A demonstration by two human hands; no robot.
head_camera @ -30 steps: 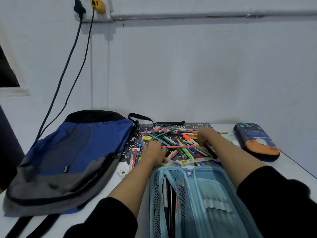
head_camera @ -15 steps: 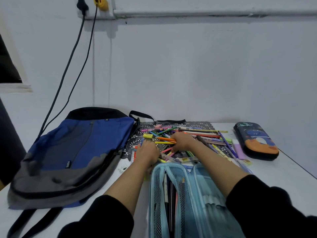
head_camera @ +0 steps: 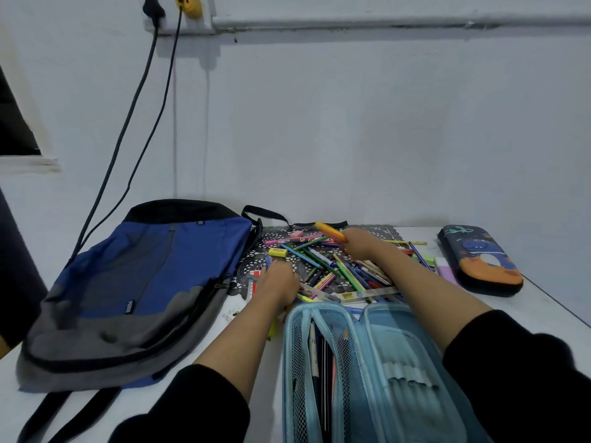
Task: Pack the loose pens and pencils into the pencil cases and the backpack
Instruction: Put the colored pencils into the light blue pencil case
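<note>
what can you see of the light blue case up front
The light blue case lies unzipped and spread flat nearest the camera, soft fabric by the look. Its left half has a mesh pocket with a few pens inside; its right half carries empty elastic loops. A ruler lies at its far end.

The backpack (head_camera: pixel 153 276) lies left on the table (head_camera: pixel 543 302). Just right of it, a mat (head_camera: pixel 248 266) bears the heap of pens and pencils (head_camera: pixel 323 263) — left hand (head_camera: pixel 278 282) on its near-left edge, right hand (head_camera: pixel 359 244) holding a highlighter (head_camera: pixel 329 231) over its far side. The open pencil case (head_camera: pixel 383 362) lies before the heap; the closed pencil case (head_camera: pixel 479 260) lies far right.
</note>
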